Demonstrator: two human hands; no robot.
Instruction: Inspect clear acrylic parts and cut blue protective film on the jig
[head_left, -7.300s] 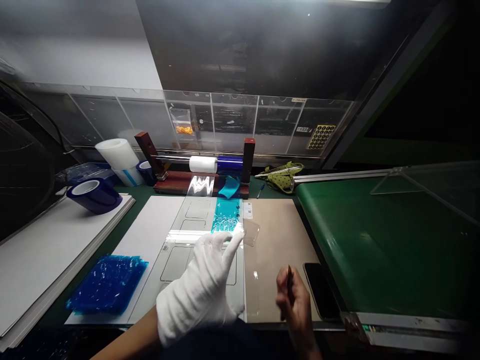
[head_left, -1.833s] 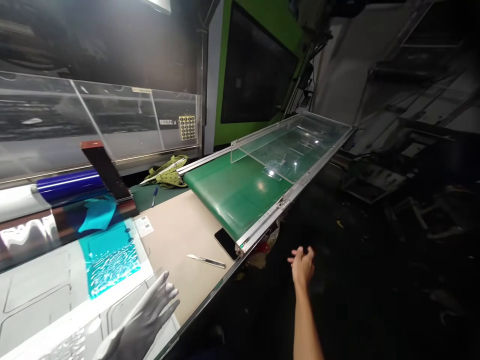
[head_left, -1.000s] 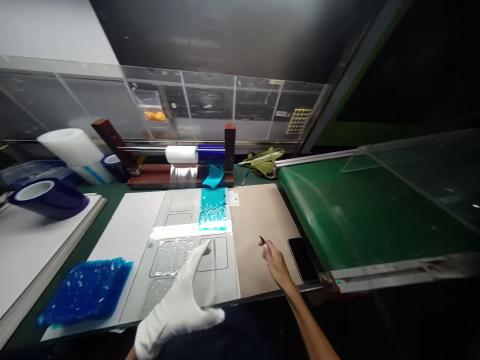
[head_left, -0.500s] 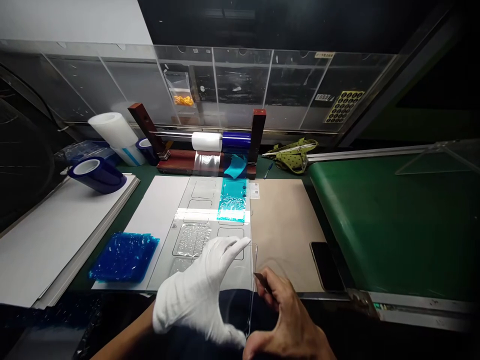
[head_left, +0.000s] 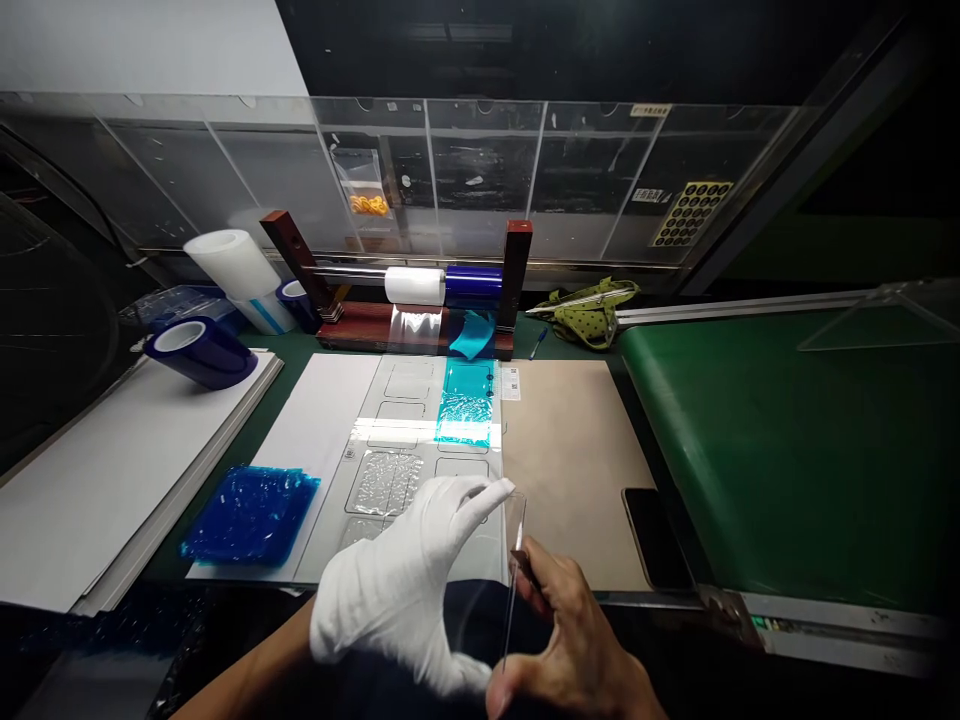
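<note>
In a white glove, my left hand (head_left: 409,585) grips a thin, clear rectangular plate (head_left: 511,610) by its edges, fingertips at the top corner and thumb near the bottom. The plate is seen almost edge-on. My bare right hand (head_left: 577,630) pinches a small dark brown piece (head_left: 525,568) against the plate's right side, with its thumb near the lower edge. What the brown piece is, I cannot make out. Beyond my hands lies a clear sheet (head_left: 330,540) with printed rounded outlines. A turquoise film strip (head_left: 469,385) lies on it, running down from a blue film roll (head_left: 474,285).
A dark red wooden stand (head_left: 517,270) holds the blue roll and a white roll (head_left: 415,286). Stacked blue film pieces (head_left: 251,515) lie at left, near a loose blue roll (head_left: 210,358) on white sheets (head_left: 97,480). At right are a phone (head_left: 658,540) and a green belt (head_left: 780,460).
The plate and both hands have shifted slightly right, and the plate has turned a little. The brown piece stays in my right fingers. The view has moved slightly.
</note>
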